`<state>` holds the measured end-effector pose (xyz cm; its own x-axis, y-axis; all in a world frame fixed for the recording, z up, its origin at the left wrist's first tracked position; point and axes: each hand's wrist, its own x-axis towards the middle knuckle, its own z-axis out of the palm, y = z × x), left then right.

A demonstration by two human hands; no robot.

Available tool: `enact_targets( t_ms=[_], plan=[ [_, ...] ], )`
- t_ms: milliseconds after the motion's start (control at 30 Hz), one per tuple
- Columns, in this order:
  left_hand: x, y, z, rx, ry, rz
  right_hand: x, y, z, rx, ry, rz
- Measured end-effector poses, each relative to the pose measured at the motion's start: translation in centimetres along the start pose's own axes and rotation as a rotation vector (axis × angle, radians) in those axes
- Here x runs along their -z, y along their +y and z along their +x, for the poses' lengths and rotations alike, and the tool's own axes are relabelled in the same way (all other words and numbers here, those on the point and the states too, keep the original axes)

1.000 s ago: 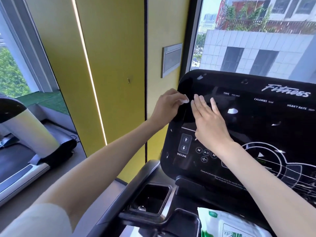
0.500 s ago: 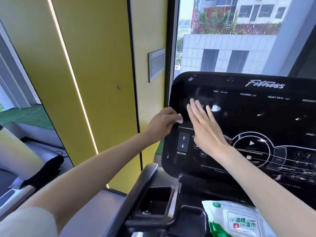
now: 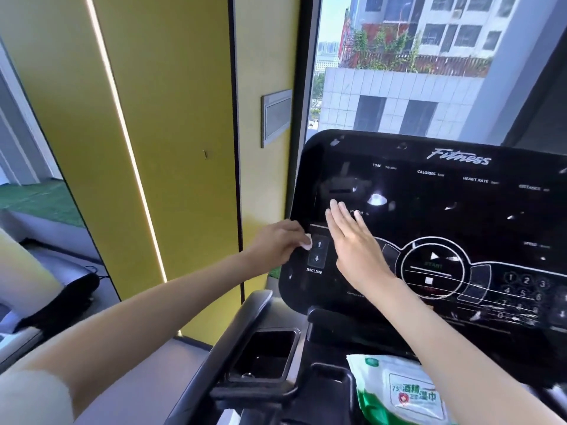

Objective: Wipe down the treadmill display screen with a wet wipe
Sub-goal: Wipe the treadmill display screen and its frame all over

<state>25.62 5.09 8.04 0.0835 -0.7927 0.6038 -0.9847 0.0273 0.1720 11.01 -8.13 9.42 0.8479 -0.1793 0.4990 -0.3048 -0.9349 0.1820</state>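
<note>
Fingers of the left hand (image 3: 276, 244) are pinching a small white wet wipe (image 3: 306, 243) at the left edge of the glossy black treadmill display screen (image 3: 445, 210) (beside the INCLINE arrows (image 3: 318, 251)). The right hand (image 3: 352, 245), fingers straight, is blocking the screen just right of them. A green-and-white wipe pack (image 3: 399, 391) is lying nearer, right.

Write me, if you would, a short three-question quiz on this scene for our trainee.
1. True or false: the right hand has straight fingers over the display screen.
2. The left hand pinches the wet wipe beside: A the INCLINE arrows; B the number keypad; C the Fitness logo.
3. The pack of wipes lies to the ___ of the cup holder.
Key: 1 true; 2 A; 3 right.
</note>
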Motion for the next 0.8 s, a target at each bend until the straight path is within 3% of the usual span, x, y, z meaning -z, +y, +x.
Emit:
enact_targets(
  t_ms=[167, 233, 367, 400, 500, 567, 700, 800],
  plan=[
    [1.6, -0.4, 3.9, 0.223, 0.244, -0.001, -0.4, 0.0, -0.4, 0.015, -0.005, -0.026],
    [1.2, -0.2, 3.1, 0.186, 0.21, 0.005, -0.2, 0.1, -0.4, 0.033, -0.013, -0.024],
    [-0.2, 0.7, -0.8, -0.047, -0.092, 0.129, -0.1, 0.5, -0.2, 0.055, -0.038, -0.026],
    [-0.1, 0.7, -0.5, -0.029, -0.089, 0.121, -0.2, 0.5, -0.1, 0.063, -0.049, -0.053],
    [0.7, 0.6, 3.1, 0.191, 0.155, 0.055, -0.3, 0.8, -0.1, 0.08, -0.038, -0.076],
    [0.6, 1.0, 4.0, 0.248, 0.242, 0.067, -0.3, 0.9, 0.0, 0.098, -0.023, -0.078],
    [-2.0, 2.0, -0.6, 0.103, 0.066, 0.133, -0.7, 1.2, -0.1, 0.118, -0.036, -0.015],
    [-1.8, 2.2, -0.5, 0.169, 0.066, 0.1, -0.6, 1.4, -0.1, 0.118, -0.027, -0.022]
  ],
)
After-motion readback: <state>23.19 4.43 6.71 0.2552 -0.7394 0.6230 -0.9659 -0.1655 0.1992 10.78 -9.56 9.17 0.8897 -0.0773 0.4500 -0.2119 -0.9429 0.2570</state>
